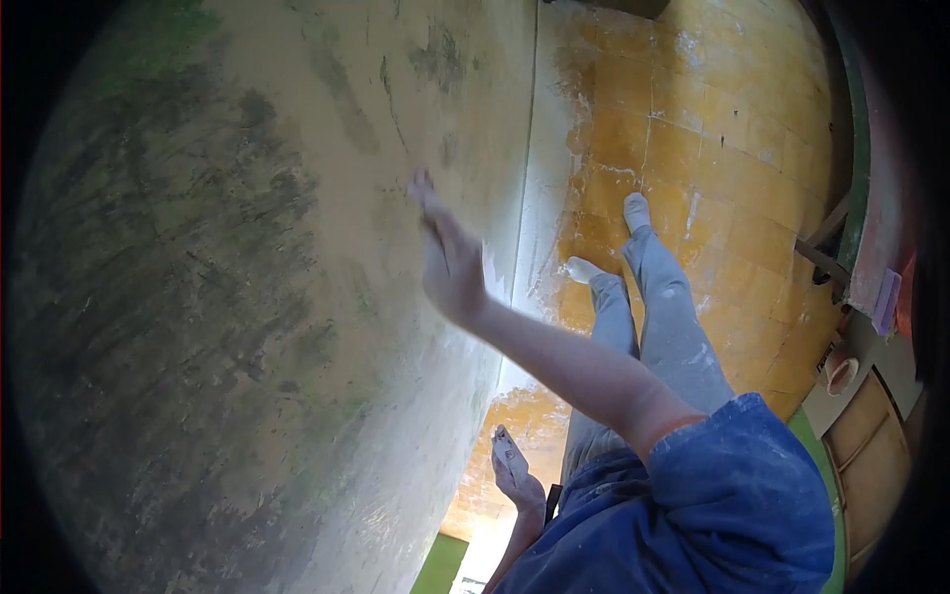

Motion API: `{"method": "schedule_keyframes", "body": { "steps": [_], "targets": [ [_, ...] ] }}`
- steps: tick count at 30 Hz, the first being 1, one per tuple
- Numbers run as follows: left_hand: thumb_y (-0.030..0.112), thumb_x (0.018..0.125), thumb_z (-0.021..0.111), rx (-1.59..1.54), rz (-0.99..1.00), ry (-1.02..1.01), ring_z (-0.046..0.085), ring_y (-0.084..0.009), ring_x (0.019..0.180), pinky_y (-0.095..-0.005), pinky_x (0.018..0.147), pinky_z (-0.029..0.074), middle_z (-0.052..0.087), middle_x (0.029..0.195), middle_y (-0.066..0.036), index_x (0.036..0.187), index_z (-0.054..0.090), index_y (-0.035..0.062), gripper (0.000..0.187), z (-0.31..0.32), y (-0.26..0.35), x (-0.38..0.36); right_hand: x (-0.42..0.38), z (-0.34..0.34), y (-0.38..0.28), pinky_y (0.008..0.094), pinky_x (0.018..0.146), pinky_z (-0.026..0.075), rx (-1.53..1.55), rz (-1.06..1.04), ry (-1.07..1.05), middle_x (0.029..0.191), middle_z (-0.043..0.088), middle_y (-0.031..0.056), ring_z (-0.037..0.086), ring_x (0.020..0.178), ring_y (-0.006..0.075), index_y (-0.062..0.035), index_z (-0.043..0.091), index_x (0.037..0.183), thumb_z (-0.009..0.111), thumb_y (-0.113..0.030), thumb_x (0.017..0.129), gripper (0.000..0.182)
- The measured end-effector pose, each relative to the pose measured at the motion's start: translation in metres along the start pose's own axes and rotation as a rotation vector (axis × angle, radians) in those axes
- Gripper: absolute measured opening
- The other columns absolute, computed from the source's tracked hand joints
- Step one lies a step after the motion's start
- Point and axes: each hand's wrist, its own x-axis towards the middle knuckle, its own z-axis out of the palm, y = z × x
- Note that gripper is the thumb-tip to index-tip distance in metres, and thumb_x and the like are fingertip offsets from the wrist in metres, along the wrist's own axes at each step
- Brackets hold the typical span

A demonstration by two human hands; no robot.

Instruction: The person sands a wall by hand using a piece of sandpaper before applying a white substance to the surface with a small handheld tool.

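My right hand (453,259) is raised at the wall (346,247), its fingers stretched out and slightly blurred along the surface. No tool shows in it, though the palm side is turned out of sight. Lower down, my left hand (519,485) is closed on a small flat pale piece with dark printed marks (509,451), close to my waist. The wall is beige to whitish, with dark smudged patches, greenish stains and a thin crack above my right fingertips.
Yellow-brown floor tiles (732,208) are smeared with white dust, mostly along the wall's foot. My feet in white socks (636,211) stand on them. At the right are a wooden door (871,455), a pinkish bucket (842,374) and a purple object (888,302).
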Motion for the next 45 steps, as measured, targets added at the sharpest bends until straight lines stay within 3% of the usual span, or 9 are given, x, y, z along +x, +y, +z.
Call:
{"method": "schedule_keyframes", "body": {
  "steps": [7,14,19,26,28,32,37,40,45],
  "targets": [
    [0.018,0.099,0.044,0.048,0.082,0.055,0.045,-0.0254,0.131,-0.0377,0.110,0.035,0.047,0.142,-0.017,0.141,0.040,-0.0076,0.049,-0.023,-0.013,0.007,0.064,0.008,0.017,0.0297,0.105,0.040,0.037,0.029,0.120,0.137,0.054,0.0218,0.049,0.131,0.0266,0.0024,0.059,0.115,0.046,0.009,0.095,0.025],
    [0.018,0.100,0.044,-0.068,-0.011,0.095,0.045,-0.0251,0.131,-0.0368,0.111,0.034,0.049,0.140,-0.017,0.139,0.042,-0.0080,0.047,-0.034,-0.036,-0.008,0.034,0.009,0.015,0.0287,0.097,0.045,0.054,0.054,0.153,0.131,0.060,0.0191,0.056,0.124,0.0252,0.0020,0.058,0.123,0.050,0.003,0.095,0.030],
    [0.017,0.103,0.042,0.035,-0.025,0.078,0.046,-0.0235,0.130,-0.0344,0.110,0.034,0.051,0.139,-0.015,0.138,0.045,-0.0062,0.042,-0.033,-0.028,-0.010,0.062,0.005,0.016,0.0294,0.107,0.038,0.154,0.281,0.172,0.136,0.056,0.0169,0.051,0.129,0.0245,0.0029,0.058,0.127,0.052,0.005,0.092,0.035],
    [0.017,0.103,0.043,0.069,-0.011,0.065,0.049,-0.0227,0.127,-0.0332,0.108,0.035,0.052,0.138,-0.015,0.136,0.048,-0.0062,0.040,-0.031,-0.040,-0.006,0.001,0.010,-0.045,0.0437,0.116,0.028,0.041,-0.372,-0.203,0.143,0.047,0.0169,0.040,0.137,0.0288,-0.0026,0.057,0.131,0.048,-0.003,0.097,0.035],
    [0.018,0.104,0.043,0.096,-0.075,0.064,0.049,-0.0225,0.125,-0.0330,0.107,0.036,0.052,0.137,-0.014,0.133,0.051,-0.0063,0.039,-0.022,-0.030,-0.001,-0.047,-0.003,-0.050,0.0472,0.116,0.028,-0.051,-0.349,-0.403,0.148,0.039,0.0197,0.037,0.139,0.0323,-0.0030,0.050,0.138,0.047,0.000,0.095,0.043],
    [0.019,0.104,0.044,0.159,-0.071,0.052,0.049,-0.0224,0.125,-0.0329,0.107,0.036,0.052,0.136,-0.014,0.133,0.052,-0.0060,0.039,-0.012,-0.011,0.009,-0.056,0.006,-0.047,0.0482,0.117,0.025,-0.144,-0.296,-0.322,0.155,0.029,0.0148,0.027,0.143,0.0343,-0.0078,0.043,0.144,0.050,-0.004,0.094,0.051],
    [0.019,0.104,0.043,-0.084,-0.009,0.090,0.049,-0.0230,0.126,-0.0332,0.108,0.035,0.052,0.136,-0.016,0.133,0.052,-0.0057,0.039,-0.016,-0.025,0.006,0.064,0.042,-0.054,0.0477,0.117,0.024,-0.028,-0.418,0.006,0.147,0.043,0.0173,0.033,0.140,0.0347,-0.0031,0.051,0.137,0.051,-0.001,0.094,0.044],
    [0.020,0.105,0.042,0.079,-0.007,0.077,0.049,-0.0237,0.126,-0.0335,0.109,0.035,0.053,0.136,-0.016,0.132,0.052,-0.0060,0.039,-0.023,-0.039,0.003,0.068,0.037,-0.065,0.0469,0.117,0.024,0.001,-0.290,0.083,0.143,0.048,0.0176,0.036,0.139,0.0345,-0.0018,0.054,0.134,0.051,-0.002,0.095,0.040],
    [0.020,0.105,0.042,0.130,-0.047,0.062,0.049,-0.0242,0.126,-0.0338,0.109,0.035,0.054,0.134,-0.016,0.132,0.052,-0.0062,0.039,-0.010,-0.021,0.007,-0.041,0.007,-0.041,0.0469,0.117,0.025,-0.075,-0.171,-0.219,0.147,0.043,0.0175,0.034,0.140,0.0343,-0.0018,0.051,0.137,0.052,-0.002,0.095,0.041]
  ]
}}
